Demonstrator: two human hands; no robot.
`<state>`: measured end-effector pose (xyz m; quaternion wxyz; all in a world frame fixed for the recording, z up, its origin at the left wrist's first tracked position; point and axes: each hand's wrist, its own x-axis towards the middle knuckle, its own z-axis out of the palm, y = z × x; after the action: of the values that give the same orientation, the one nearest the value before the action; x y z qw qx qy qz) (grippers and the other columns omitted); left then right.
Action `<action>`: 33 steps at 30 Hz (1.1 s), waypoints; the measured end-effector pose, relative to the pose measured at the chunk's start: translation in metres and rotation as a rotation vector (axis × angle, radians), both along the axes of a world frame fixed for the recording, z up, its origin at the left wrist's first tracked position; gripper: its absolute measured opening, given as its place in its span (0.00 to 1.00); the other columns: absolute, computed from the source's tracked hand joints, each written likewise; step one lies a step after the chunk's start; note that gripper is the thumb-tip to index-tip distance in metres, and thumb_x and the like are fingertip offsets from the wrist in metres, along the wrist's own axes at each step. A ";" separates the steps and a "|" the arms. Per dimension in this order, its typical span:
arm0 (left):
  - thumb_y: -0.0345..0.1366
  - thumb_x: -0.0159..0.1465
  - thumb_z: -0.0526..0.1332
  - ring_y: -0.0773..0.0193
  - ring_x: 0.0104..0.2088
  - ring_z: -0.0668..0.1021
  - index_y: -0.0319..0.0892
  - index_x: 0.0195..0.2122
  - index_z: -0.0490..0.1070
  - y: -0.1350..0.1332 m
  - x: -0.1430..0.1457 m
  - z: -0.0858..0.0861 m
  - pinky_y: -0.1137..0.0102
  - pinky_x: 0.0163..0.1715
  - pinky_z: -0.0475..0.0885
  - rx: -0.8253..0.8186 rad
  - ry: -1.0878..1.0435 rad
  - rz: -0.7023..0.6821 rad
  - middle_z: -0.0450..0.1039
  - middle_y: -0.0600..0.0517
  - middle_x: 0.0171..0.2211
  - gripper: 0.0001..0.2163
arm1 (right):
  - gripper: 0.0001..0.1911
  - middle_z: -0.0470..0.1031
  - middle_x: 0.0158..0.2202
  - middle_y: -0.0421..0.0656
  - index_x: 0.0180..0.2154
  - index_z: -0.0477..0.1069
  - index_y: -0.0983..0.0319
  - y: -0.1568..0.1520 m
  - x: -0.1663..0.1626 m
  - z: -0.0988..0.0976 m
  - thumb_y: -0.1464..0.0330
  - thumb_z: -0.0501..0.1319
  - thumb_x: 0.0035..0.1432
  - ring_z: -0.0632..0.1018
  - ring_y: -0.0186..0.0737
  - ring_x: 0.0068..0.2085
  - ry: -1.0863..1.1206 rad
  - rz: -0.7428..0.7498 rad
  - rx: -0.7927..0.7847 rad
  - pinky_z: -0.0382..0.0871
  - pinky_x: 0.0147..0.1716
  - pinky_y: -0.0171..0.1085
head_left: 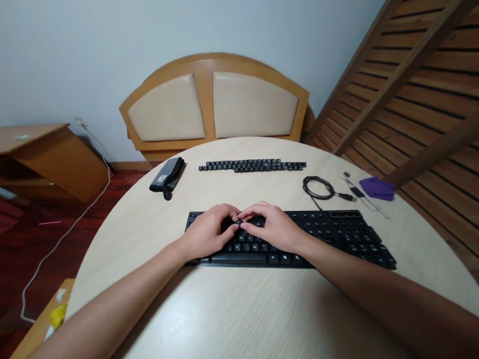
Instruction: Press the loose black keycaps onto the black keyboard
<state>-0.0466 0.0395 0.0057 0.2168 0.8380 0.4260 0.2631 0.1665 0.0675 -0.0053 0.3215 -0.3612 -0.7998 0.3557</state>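
Observation:
A black keyboard (326, 233) lies on the round table in front of me, slightly turned. My left hand (212, 228) rests over its left part, thumb and fingers closed in a pinch. From the other side my right hand (274, 226) meets it, also pinching. Between the two sets of fingertips is a small black keycap (239, 222), just above the key rows and partly hidden by the fingers. Whether it touches the keyboard I cannot tell. Lettered keys show below the hands; those beneath the palms are covered.
Loose black keycaps (253, 165) stand in rows at the table's (218, 325) far side. A dark pouch (168, 174) lies back left. At right are the coiled USB cable (318, 188), a slim tool with a clear handle (365, 196) and a purple cloth (377, 188). A chair (206, 104) stands behind.

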 end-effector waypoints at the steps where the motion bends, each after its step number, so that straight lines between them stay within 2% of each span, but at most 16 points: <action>1: 0.33 0.66 0.57 0.57 0.48 0.77 0.44 0.43 0.69 -0.001 0.000 0.000 0.59 0.51 0.71 0.003 0.004 0.000 0.76 0.47 0.47 0.06 | 0.09 0.80 0.40 0.43 0.41 0.79 0.58 0.000 0.000 0.000 0.70 0.66 0.57 0.79 0.41 0.43 -0.007 0.002 0.003 0.71 0.48 0.41; 7: 0.34 0.67 0.57 0.56 0.50 0.76 0.44 0.42 0.69 -0.006 0.000 0.000 0.58 0.53 0.71 0.028 0.053 0.016 0.74 0.46 0.49 0.05 | 0.06 0.81 0.40 0.42 0.39 0.80 0.57 0.000 0.001 0.000 0.68 0.67 0.58 0.78 0.41 0.45 -0.020 0.020 0.016 0.70 0.48 0.41; 13: 0.35 0.67 0.57 0.55 0.50 0.76 0.44 0.41 0.69 -0.006 0.000 -0.001 0.57 0.53 0.70 -0.006 0.030 0.023 0.74 0.45 0.50 0.04 | 0.08 0.81 0.40 0.42 0.39 0.80 0.56 0.001 0.000 -0.001 0.69 0.62 0.63 0.78 0.41 0.45 -0.010 0.014 0.015 0.70 0.49 0.41; 20: 0.34 0.67 0.57 0.56 0.50 0.76 0.45 0.40 0.69 -0.004 0.000 0.000 0.58 0.53 0.70 -0.047 -0.012 0.038 0.74 0.47 0.50 0.02 | 0.09 0.81 0.40 0.41 0.39 0.80 0.55 0.000 0.000 0.000 0.73 0.63 0.59 0.78 0.42 0.46 -0.014 -0.003 0.011 0.71 0.49 0.42; 28: 0.34 0.66 0.58 0.56 0.52 0.75 0.44 0.38 0.69 -0.004 -0.002 0.001 0.58 0.54 0.69 -0.062 0.006 0.031 0.73 0.47 0.51 0.02 | 0.09 0.79 0.41 0.43 0.40 0.80 0.56 0.000 0.001 -0.006 0.72 0.65 0.58 0.79 0.40 0.44 -0.012 0.016 0.008 0.72 0.49 0.41; 33: 0.34 0.66 0.58 0.55 0.52 0.75 0.44 0.39 0.68 -0.006 -0.003 0.002 0.58 0.55 0.69 -0.047 0.039 0.011 0.72 0.46 0.53 0.02 | 0.10 0.79 0.42 0.43 0.40 0.81 0.54 -0.001 0.002 -0.006 0.72 0.65 0.58 0.77 0.41 0.48 -0.048 0.002 0.030 0.70 0.53 0.42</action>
<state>-0.0496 0.0337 0.0082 0.2267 0.8353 0.4407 0.2379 0.1685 0.0664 -0.0116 0.3074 -0.3639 -0.8129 0.3351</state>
